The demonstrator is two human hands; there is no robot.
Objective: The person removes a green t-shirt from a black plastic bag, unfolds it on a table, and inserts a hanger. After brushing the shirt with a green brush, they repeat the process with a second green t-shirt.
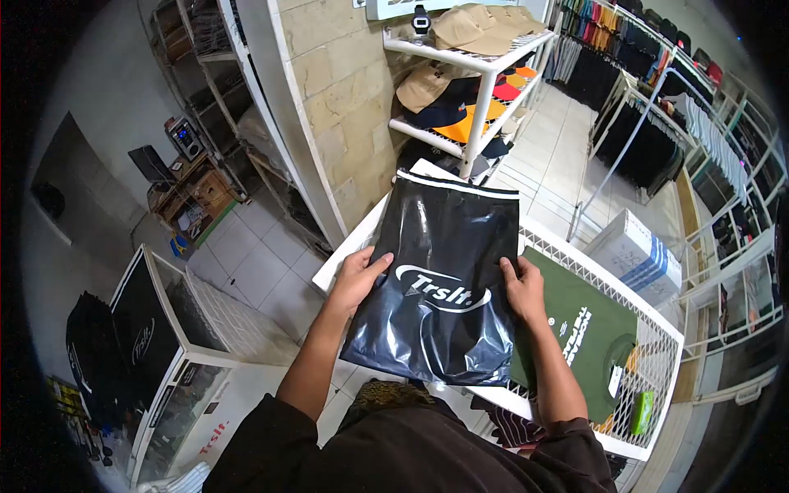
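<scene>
A black plastic mailer bag [436,337] with a white "Trslt." logo is held up in front of me, its white-edged end pointing away. My left hand [360,278] grips its left edge, thumb on top. On the opposite edge, my right hand [523,287] pinches the plastic with the thumb over the front. The fingers beneath the bag are hidden. Just right of the bag, a folded dark green T-shirt [588,341] with white print lies on the white mesh-topped table [657,341]. The bag covers part of the shirt.
A small green packet [643,412] is at the table's right end. Beyond it stands a white and blue box [637,255]. A white shelf [468,59] ahead carries caps and a watch [422,20]. Clothes racks [641,135] fill the back right; a display case [177,386] stands left.
</scene>
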